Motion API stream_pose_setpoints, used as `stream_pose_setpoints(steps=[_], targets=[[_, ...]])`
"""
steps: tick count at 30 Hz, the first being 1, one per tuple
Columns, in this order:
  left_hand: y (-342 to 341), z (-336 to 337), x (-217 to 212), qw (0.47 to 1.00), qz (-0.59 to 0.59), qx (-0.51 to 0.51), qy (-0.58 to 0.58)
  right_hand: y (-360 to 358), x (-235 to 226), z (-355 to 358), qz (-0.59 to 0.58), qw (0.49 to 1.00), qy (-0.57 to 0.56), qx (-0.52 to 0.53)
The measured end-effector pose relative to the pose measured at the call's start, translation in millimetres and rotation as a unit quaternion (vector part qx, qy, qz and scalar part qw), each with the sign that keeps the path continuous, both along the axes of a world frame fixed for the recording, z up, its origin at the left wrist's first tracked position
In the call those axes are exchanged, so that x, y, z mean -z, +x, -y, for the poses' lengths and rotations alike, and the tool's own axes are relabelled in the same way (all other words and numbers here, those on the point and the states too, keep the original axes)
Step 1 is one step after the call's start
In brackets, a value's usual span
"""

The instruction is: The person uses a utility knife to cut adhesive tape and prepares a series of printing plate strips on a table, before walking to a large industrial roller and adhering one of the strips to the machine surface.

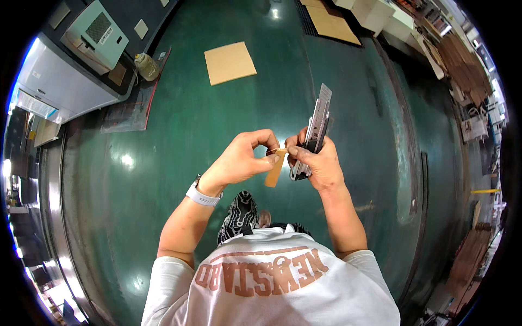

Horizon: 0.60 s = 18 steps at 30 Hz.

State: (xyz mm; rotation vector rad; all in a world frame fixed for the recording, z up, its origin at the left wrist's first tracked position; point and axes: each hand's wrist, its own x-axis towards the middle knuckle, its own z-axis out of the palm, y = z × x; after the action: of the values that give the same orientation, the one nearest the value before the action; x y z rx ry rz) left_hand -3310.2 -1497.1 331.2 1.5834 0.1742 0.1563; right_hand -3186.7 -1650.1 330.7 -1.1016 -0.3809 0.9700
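A narrow tan strip (276, 173), apparently cardboard or wood, hangs in front of my chest. My left hand (239, 158) pinches it near its upper end between thumb and fingers. In my right hand (325, 165) a utility knife (316, 127) is gripped by its black and metal body, its long blade extended upward and away from me. The thumb and forefinger of that hand also meet at the strip's upper end, close to the left fingertips. Whether they pinch the strip or something thin on it is hard to make out.
A square tan board (230, 63) lies on the green floor ahead. At the left stand a grey-white machine cabinet (70, 81) and a plastic jug (146, 67). Flat tan sheets rest on a black mat (308, 22) farther off. Brown stacked boards (462, 65) line the right side.
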Motion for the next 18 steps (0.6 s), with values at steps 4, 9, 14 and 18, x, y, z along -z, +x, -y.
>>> stream_pose_setpoints(steps=[4, 9, 14, 18], targets=[[87, -99, 16, 0.993, -0.040, 0.012, -0.113, 95, -1, -96, 0.222, 0.957, -0.169, 0.081], [228, -225, 28, 0.999, 0.005, -0.015, -0.046, 236, 23, -189, 0.219, 0.960, -0.086, 0.154], [375, -318, 10, 0.998, 0.015, 0.012, 0.067, 342, 5, -286, 0.256, 0.948, -0.066, 0.177], [484, -381, 25, 0.976, 0.055, -0.002, 0.209, 435, 7, -369, 0.282, 0.940, -0.089, 0.168]])
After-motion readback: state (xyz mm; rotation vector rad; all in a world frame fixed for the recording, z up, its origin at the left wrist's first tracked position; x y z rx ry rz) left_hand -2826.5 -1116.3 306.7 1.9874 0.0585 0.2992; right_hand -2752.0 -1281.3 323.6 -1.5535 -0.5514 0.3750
